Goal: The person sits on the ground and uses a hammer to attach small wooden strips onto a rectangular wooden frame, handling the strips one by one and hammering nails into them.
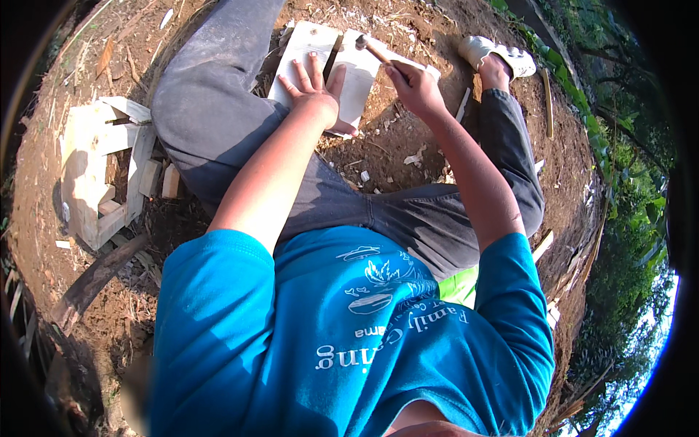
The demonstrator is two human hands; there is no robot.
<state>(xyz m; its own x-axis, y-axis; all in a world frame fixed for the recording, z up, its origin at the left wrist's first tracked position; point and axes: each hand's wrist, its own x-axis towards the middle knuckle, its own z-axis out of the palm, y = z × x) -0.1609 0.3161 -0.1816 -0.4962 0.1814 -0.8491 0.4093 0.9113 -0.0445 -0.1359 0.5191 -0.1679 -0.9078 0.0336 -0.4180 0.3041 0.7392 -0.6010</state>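
My left hand [313,95] lies with fingers spread across two pale wooden boards, holding nothing. The left board [312,40] and the right board [354,100] sit side by side between my legs, a dark gap showing between them near the far end. In my right hand [419,89] is a small hammer [377,52] with a wooden handle. Its dark head is over the far end of the right board; whether it touches the wood I cannot tell. What supports the boards underneath is mostly hidden.
A pale wooden frame like a small crate [91,178] stands on the bare soil to my left, beside my bent knee. Wood chips and thin sticks [547,103] litter the ground. A weathered branch [98,273] lies near the crate. Green plants [619,240] border the right side.
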